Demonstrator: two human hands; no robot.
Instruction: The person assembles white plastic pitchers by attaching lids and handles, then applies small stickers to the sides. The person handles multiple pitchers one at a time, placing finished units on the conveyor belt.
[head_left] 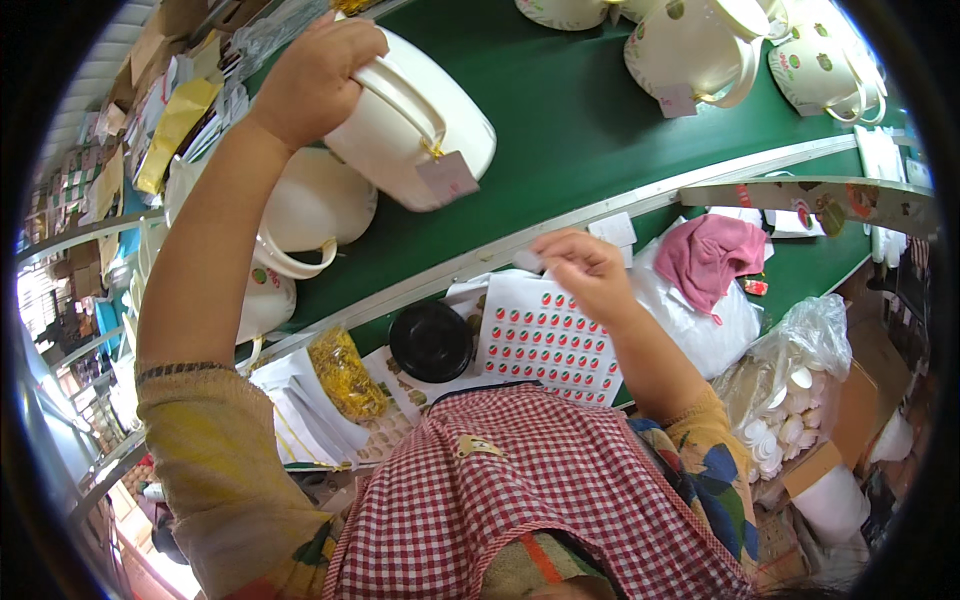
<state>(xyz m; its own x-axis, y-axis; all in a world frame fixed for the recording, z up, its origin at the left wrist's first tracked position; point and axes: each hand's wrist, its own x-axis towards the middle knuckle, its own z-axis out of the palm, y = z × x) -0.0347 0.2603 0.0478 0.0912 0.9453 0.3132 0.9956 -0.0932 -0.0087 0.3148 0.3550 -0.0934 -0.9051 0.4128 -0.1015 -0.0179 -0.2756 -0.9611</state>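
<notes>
My left hand (318, 85) is closed on a cream jug (450, 130) with a long looped handle, lifted and tilted at the upper left. A pale tag (447, 178) hangs from its handle on a yellow tie. My right hand (590, 272) hovers over the far edge of a white sheet of red and green round stickers (545, 335). Its fingers are drawn together, with a small pale bit at the tips that I cannot make out. Left of the sheet sits a round black container (430, 341). A bag of yellow ties (345, 375) lies beyond it.
Several cream jugs with tags (690, 55) stand on the green belt (560, 110) at the far right. More cream jugs (320, 200) are under my left forearm. A metal rail (460, 268) edges the belt. At right lie a pink cloth (710, 262) and a bag of white pieces (790, 420).
</notes>
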